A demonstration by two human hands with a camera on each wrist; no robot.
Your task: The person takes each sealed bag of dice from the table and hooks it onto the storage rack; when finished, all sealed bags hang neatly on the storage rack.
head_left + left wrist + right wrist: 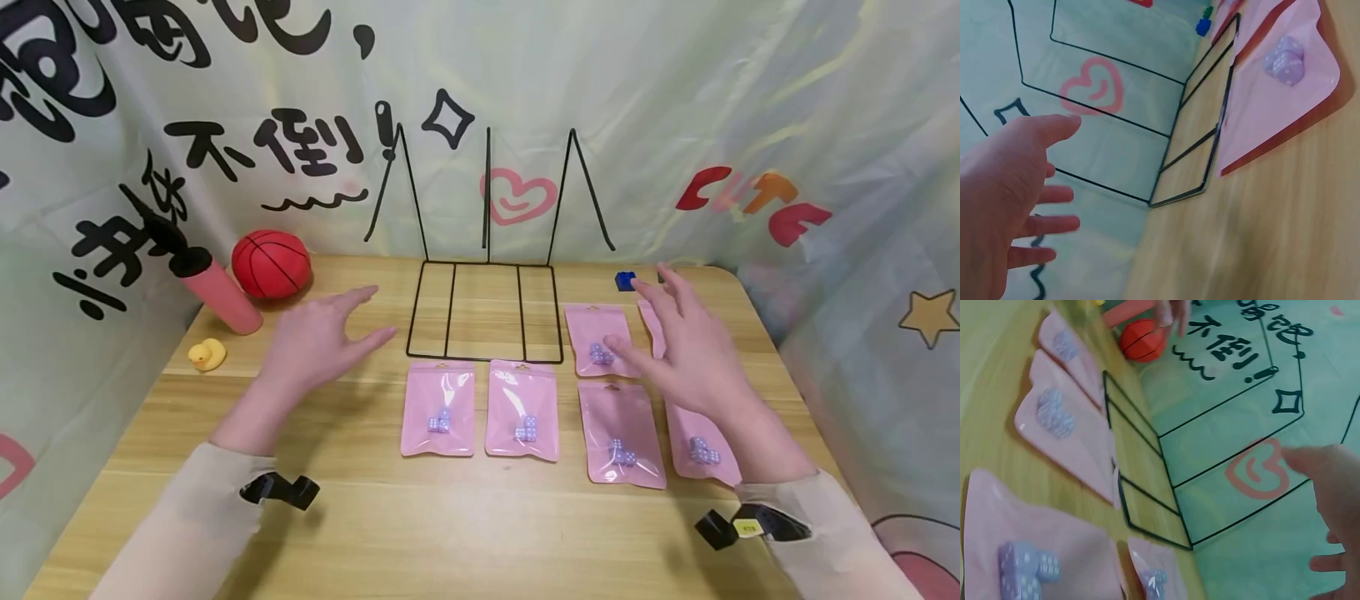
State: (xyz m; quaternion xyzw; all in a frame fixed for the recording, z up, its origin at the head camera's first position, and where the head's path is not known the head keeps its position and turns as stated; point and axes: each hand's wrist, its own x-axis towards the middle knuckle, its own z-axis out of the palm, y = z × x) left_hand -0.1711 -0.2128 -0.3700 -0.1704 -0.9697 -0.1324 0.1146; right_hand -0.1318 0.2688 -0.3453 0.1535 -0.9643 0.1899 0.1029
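My left hand (311, 337) is raised over the left side of the table, fingers extended and thumb apart, holding nothing. To its right stands a black wire rack (487, 263) with tall bent prongs. Two pink pouches (438, 387) with lilac dice inside lie side by side along the rack's front edge. My right hand (693, 358) hovers, fingers spread, above more pink pouches (611, 404) on the right; it partly hides one of them. In the right wrist view the thumb and fingers of this hand (1338, 494) stand apart with nothing between them.
A red toy basketball (271, 263), a pink cylinder (225, 296) with a black top and a yellow rubber duck (207, 355) are at the back left. Near the back right sits a small blue block (626, 281). A printed curtain (637, 83) hangs behind the table.
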